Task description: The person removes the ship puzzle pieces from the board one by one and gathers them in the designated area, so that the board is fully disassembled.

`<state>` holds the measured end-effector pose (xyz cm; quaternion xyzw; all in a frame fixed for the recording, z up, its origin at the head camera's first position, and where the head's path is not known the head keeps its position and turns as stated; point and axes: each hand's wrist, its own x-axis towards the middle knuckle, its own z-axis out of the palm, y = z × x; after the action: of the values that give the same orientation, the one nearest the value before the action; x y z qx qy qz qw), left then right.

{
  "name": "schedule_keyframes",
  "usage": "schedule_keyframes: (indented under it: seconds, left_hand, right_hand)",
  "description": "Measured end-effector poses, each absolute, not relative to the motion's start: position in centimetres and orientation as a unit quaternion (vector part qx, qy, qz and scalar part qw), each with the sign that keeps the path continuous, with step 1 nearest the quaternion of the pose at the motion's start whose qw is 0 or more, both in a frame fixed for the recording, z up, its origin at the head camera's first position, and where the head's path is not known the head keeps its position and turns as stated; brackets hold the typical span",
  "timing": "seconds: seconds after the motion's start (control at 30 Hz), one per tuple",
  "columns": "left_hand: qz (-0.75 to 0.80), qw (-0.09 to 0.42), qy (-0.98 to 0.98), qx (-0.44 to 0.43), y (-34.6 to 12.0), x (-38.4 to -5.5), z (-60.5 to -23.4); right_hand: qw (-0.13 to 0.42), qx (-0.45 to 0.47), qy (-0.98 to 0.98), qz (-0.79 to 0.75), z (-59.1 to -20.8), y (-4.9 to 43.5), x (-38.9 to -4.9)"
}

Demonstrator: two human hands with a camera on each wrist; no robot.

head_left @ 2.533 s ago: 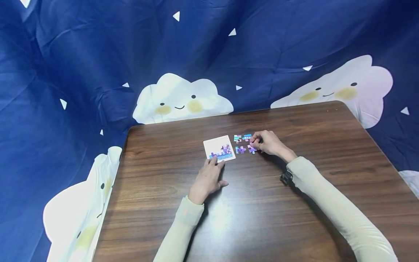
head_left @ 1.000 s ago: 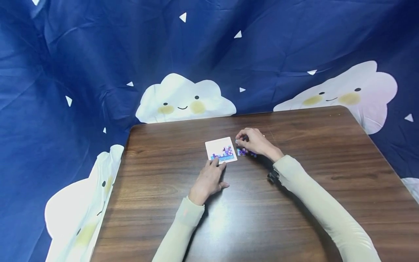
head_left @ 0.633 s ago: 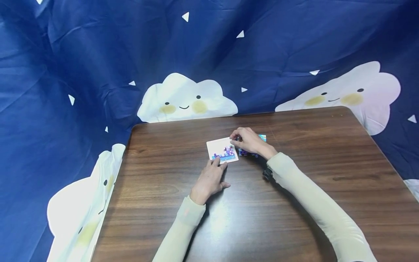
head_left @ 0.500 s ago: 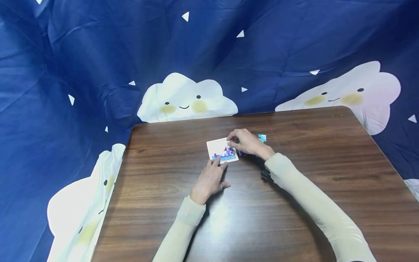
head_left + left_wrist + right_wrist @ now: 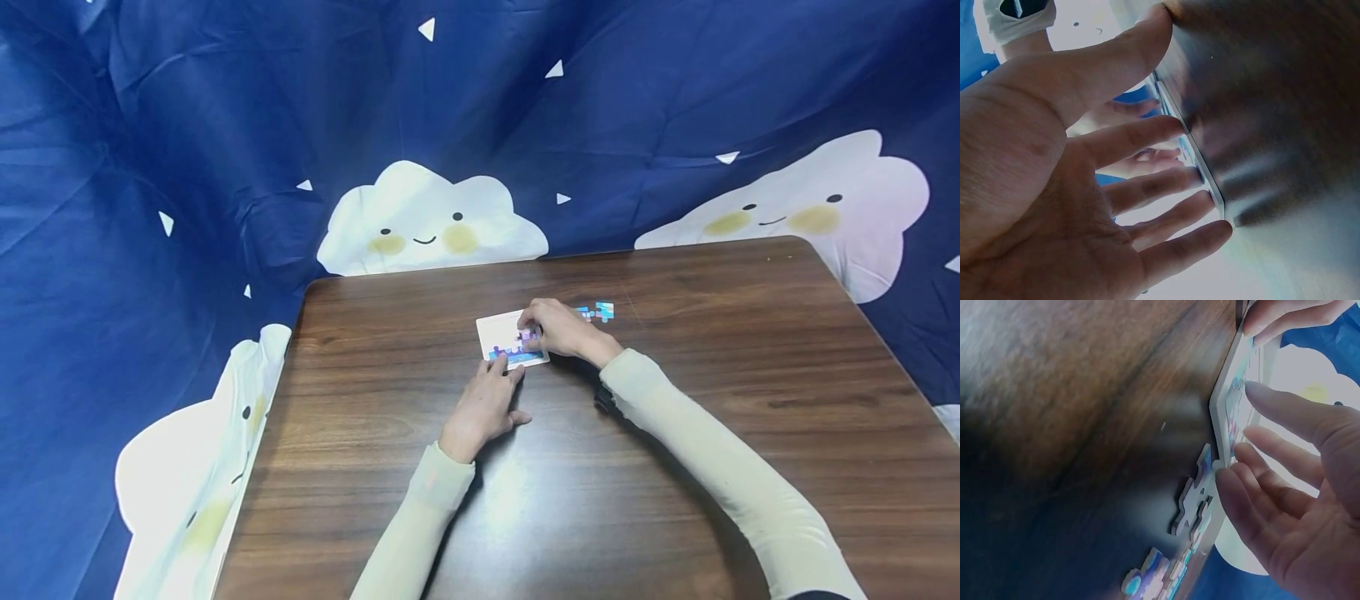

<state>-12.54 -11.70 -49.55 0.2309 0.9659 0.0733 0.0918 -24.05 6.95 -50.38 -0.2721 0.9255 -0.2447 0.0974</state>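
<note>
A square white puzzle board (image 5: 492, 330) lies on the table, with blue and purple jigsaw pieces (image 5: 510, 357) set along its near side and up its right side. My left hand (image 5: 482, 408) holds its fingers out straight, fingertips at the board's near edge, as the left wrist view also shows. Over the right part of the board is my right hand (image 5: 562, 327). In the right wrist view its thumb (image 5: 1285, 406) touches the board's face, and the other fingers rest loosely at the board, spread apart from the thumb. The hand hides part of the board.
Just right of the board lie loose jigsaw pieces (image 5: 604, 311), partly behind the right hand. The right wrist view shows a purple piece (image 5: 1147, 575) and a piece beside the board edge (image 5: 1191, 497). A blue cloud-print curtain (image 5: 480, 100) hangs behind the brown wooden table (image 5: 375, 400).
My right hand has moved left from the loose pieces onto the board's right part, its thumb and index finger together on the way and apart now. The left hand has stayed at the near edge.
</note>
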Motion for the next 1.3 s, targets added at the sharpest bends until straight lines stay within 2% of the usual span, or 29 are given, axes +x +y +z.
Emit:
schedule_keyframes:
  seconds: [0.77,1.3]
  left_hand:
    - [0.079,0.099,0.965,0.231,-11.65,-12.65,-49.69]
    - [0.081,0.095,0.966,0.227,-11.64,-12.64,-49.85]
  right_hand:
    - [0.116,-0.260,0.924,-0.254,-50.71,7.02,-23.88]
    - [0.095,-0.245,0.925,-0.276,-50.67,6.74,-23.30]
